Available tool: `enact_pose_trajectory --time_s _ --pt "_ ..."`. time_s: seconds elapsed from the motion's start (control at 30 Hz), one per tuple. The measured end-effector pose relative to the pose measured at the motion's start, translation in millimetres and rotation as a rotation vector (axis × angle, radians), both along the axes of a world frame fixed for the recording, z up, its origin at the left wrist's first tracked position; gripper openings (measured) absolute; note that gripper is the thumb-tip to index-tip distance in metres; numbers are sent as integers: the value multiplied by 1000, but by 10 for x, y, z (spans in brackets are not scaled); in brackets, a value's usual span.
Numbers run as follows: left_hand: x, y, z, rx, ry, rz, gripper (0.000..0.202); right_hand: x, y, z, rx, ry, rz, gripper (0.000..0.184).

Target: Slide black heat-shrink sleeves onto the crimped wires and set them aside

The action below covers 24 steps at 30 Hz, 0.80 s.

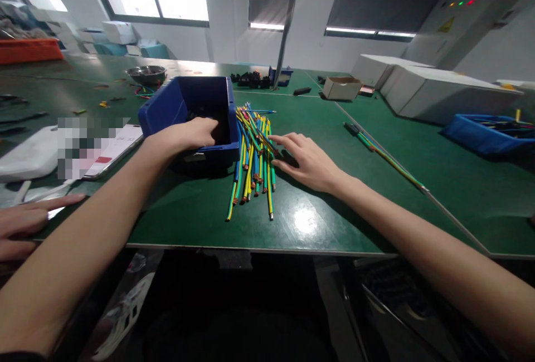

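My left hand [199, 132] reaches over the front of a blue plastic bin [189, 153], its fingertips down among dark contents that I cannot make out. Right beside the bin lies a bundle of short cut wires [253, 153], green-yellow and blue, with bare copper or metal-tipped ends. At the right edge of this bundle is my right hand [307, 159], thumb and index finger apart around some wire ends, the fingertips at or touching them. No wire is visibly gripped there.
Another person's hand [29, 223] rests at the left, near a phone [119, 153] and a white device [31, 153]. A wire with a black connector [363, 138] lies to the right. Farther off are a metal bowl [146, 74], an open cardboard box [341, 89] and a blue tray [489, 136].
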State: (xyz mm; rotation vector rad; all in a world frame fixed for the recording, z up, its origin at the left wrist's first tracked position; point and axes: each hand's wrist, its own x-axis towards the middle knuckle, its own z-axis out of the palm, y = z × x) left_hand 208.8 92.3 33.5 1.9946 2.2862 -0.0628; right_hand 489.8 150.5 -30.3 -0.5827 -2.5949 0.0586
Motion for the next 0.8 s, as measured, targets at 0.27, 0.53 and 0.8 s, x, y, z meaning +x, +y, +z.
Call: enact_pose_trajectory --time_s 0.27,0.53,0.8 --pt "56 -31 34 -43 10 31 58 45 -2 -1 -79 26 24 50" --pt "37 -48 24 -39 1 14 57 42 -37 17 -84 153 103 26" --pt "-35 -4 -31 -34 -1 -14 57 47 -15 -7 -123 27 138 46"
